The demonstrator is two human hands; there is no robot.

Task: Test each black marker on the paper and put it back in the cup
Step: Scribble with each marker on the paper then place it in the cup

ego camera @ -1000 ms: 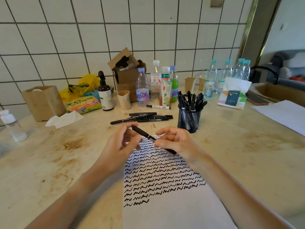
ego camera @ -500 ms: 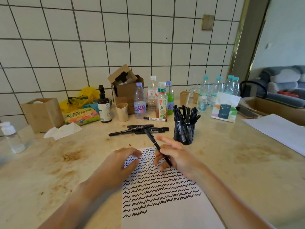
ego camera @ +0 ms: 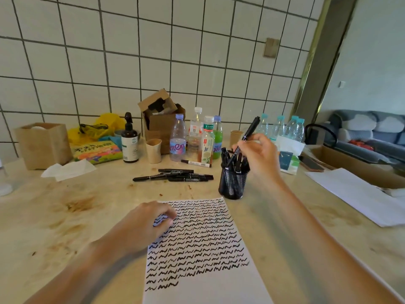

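Note:
My right hand (ego camera: 260, 157) pinches a capped black marker (ego camera: 248, 132) and holds it tilted over the black mesh cup (ego camera: 232, 185), its lower end among the several markers standing there. My left hand (ego camera: 146, 222) rests with loosely curled fingers on the upper left corner of the white paper (ego camera: 203, 288), which is covered with rows of black squiggles. Several more black markers (ego camera: 175, 175) lie loose on the table behind the paper, left of the cup.
Bottles (ego camera: 178, 139), a brown pump bottle (ego camera: 129, 141), paper cups (ego camera: 153, 150), a cardboard box (ego camera: 161, 119) and a tissue pack (ego camera: 287, 159) line the tiled wall. A white-barrelled marker (ego camera: 196, 163) lies before the bottles. More paper sheets (ego camera: 359, 194) lie at right.
My right hand lifted the marker from above the paper and carried it back and right to the mesh cup. My left hand let go of it and settled on the paper.

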